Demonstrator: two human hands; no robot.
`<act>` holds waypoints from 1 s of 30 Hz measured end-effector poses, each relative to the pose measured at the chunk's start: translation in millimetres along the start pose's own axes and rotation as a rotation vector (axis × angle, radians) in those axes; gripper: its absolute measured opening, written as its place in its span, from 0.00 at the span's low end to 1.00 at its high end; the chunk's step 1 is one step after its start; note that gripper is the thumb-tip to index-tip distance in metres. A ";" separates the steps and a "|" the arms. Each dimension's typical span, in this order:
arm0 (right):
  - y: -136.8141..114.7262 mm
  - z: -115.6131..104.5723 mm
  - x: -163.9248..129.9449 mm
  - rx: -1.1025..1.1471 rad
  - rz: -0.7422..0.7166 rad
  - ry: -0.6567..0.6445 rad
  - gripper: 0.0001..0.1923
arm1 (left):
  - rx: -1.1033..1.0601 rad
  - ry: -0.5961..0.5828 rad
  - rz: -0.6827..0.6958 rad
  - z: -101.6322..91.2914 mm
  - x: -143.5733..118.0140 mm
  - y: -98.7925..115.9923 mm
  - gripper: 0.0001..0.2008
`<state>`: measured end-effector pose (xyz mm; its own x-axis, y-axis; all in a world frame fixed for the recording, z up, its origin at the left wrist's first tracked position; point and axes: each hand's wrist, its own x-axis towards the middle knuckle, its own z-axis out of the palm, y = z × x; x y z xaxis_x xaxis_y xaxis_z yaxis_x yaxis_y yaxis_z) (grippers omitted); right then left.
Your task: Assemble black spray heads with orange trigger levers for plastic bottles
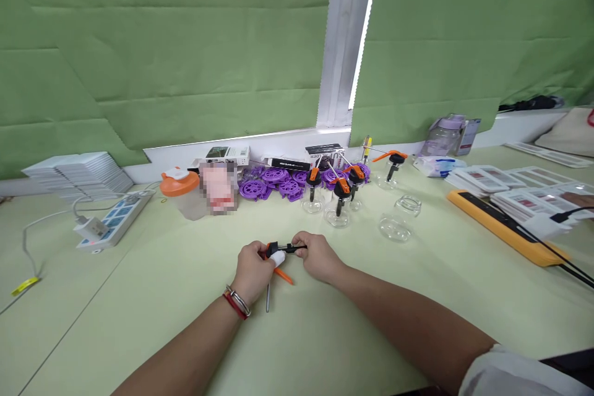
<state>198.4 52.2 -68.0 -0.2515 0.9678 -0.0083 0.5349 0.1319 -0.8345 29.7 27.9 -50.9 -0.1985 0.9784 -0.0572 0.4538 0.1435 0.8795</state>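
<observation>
Centrally, near the desk's (139,322) front edge, left hand (252,272) curled around a small black plastic pump head (278,250) with white tip, right hand (317,255) pinching its other end, thin metal rod (268,297) and orange lever (283,275) beneath, rounded clear glass cups (394,226) behind, smooth pale-green top.

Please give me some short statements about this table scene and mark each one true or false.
1. Both hands hold one small black and orange part. True.
2. The left hand wears a bracelet at the wrist. True.
3. The right hand rests on the power strip. False: the strip lies far to the left, untouched.
4. The purple wheels are stacked on the yellow bar. False: they lie by the wall, behind the glass jars.
</observation>
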 end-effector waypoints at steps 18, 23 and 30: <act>-0.3 -0.6 0.8 -0.026 -0.019 0.006 0.10 | -0.003 0.003 0.025 1.5 1.3 -3.3 0.16; 1.2 -1.1 0.7 -0.035 -0.027 0.004 0.10 | -0.007 -0.002 0.029 0.7 1.2 -3.2 0.17; 2.7 -0.5 2.4 -0.040 -0.040 0.016 0.14 | 0.013 -0.006 0.021 0.6 0.6 -0.4 0.16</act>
<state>199.6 55.0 -70.1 -0.2604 0.9649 0.0342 0.5569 0.1791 -0.8110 29.9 28.5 -51.5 -0.1830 0.9822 -0.0414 0.4689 0.1242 0.8745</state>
